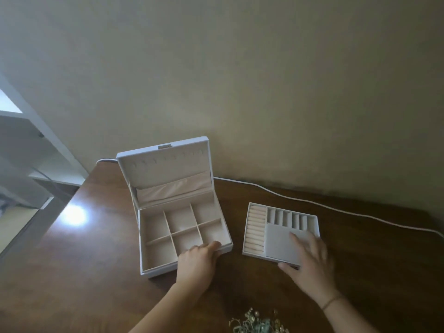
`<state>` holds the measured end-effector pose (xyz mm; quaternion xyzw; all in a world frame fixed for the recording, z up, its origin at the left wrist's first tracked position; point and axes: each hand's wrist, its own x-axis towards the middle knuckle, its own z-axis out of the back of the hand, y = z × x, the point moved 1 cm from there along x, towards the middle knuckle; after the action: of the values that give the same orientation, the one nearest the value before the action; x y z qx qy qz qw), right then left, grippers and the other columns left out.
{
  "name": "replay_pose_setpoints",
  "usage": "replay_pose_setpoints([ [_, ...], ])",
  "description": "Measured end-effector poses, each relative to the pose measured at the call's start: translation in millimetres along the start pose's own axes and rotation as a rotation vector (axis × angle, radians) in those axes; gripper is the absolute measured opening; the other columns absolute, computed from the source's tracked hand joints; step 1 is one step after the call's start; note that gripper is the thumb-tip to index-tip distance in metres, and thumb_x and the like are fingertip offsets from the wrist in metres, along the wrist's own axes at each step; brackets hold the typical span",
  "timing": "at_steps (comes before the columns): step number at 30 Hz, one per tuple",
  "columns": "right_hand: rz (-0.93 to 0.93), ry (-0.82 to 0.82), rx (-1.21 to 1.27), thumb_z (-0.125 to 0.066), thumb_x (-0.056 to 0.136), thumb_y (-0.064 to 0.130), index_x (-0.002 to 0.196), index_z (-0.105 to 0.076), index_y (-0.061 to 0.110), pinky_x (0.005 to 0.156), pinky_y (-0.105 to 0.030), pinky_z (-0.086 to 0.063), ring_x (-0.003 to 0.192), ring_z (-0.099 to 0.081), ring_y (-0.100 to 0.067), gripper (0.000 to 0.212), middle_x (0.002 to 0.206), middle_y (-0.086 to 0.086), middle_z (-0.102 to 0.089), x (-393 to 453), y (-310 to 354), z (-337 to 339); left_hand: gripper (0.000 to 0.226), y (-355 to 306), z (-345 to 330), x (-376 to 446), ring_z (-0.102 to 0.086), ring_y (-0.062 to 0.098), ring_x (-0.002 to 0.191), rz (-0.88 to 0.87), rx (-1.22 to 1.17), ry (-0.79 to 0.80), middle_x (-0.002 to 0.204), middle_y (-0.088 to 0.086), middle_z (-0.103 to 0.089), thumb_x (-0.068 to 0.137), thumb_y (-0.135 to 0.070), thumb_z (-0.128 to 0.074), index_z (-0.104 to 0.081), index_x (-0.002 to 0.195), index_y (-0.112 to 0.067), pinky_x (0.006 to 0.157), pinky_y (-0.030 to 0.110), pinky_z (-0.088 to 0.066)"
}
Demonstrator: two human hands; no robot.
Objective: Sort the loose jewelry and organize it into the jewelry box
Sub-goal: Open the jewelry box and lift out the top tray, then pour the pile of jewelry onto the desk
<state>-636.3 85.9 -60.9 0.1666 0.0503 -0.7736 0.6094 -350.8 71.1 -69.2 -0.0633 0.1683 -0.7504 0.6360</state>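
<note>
Presently a white rectangular jewelry box (153, 260) with a beige lining is seen open near the back edge of the dark brown wooden table (96, 272), its lid raised. Its front rim is gripped by the left hand (197, 263), fingers curled over the edge. Just beside it, toward the right edge, a white removable tray (276, 241) with ring rolls is held by the right hand (310, 260), fingers spread on top, thumb under the front edge. A pile of loose gold and green jewelry (259, 323) is seen at the front edge.
</note>
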Motion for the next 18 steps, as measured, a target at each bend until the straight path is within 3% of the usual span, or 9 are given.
replay_pose_setpoints([
  [3,0.113,0.082,-0.075,-0.05,0.086,0.067,0.15,-0.005,0.049,0.113,-0.066,-0.01,0.148,0.012,-0.028,0.08,0.161,0.006,0.009,3,7,0,0.032,-1,0,0,-0.066,0.024,0.101,0.004,0.018,-0.004,0.11,-0.004,-0.071,0.102,-0.041,-0.033,-0.055,0.125,-0.035,0.082,0.035,-0.052],
  [6,0.121,0.067,-0.045,-0.046,0.095,0.053,0.151,-0.003,0.049,0.116,-0.064,-0.011,0.149,0.016,-0.026,0.071,0.163,0.009,0.012,-2,3,-11,0.029,1,1,-2,-0.067,0.025,0.097,0.012,0.004,-0.025,0.106,-0.003,-0.072,0.103,-0.037,-0.036,-0.057,0.123,-0.035,0.08,0.036,-0.053],
  [10,0.172,-0.046,-0.012,-0.046,0.1,0.03,0.149,-0.015,0.049,0.118,-0.055,-0.02,0.15,0.007,-0.021,0.061,0.163,0.014,-0.003,-11,-12,-24,0.036,0,-7,-24,-0.067,0.025,0.09,-0.054,0.048,-0.054,0.102,-0.004,-0.072,0.1,-0.038,-0.031,-0.058,0.122,-0.034,0.072,0.034,-0.052],
  [13,0.188,-0.105,0.008,-0.053,0.096,0.021,0.147,-0.028,0.046,0.116,-0.054,-0.024,0.15,-0.004,-0.02,0.062,0.16,0.015,-0.016,-23,-24,-36,0.025,-6,-16,-47,-0.069,0.023,0.079,-0.128,0.012,-0.115,0.091,-0.006,-0.073,0.097,-0.037,-0.041,-0.062,0.112,-0.035,0.062,0.034,-0.051],
  [16,0.211,-0.147,0.019,-0.059,0.092,0.012,0.142,-0.041,0.042,0.112,-0.054,-0.033,0.148,-0.018,-0.02,0.061,0.155,0.014,-0.033,-40,-42,-48,0.019,-9,-18,-61,-0.067,0.017,0.061,-0.16,0.074,-0.179,0.076,-0.011,-0.071,0.092,-0.04,-0.046,-0.064,0.099,-0.038,0.047,0.03,-0.043],
  [18,0.222,-0.17,0.059,-0.063,0.089,0.005,0.138,-0.049,0.039,0.107,-0.055,-0.038,0.145,-0.026,-0.02,0.062,0.15,0.014,-0.042,-55,-53,-56,0.014,-10,-17,-68,-0.066,0.014,0.058,-0.177,0.096,-0.201,0.074,-0.013,-0.07,0.089,-0.039,-0.053,-0.063,0.098,-0.038,0.045,0.028,-0.037],
])
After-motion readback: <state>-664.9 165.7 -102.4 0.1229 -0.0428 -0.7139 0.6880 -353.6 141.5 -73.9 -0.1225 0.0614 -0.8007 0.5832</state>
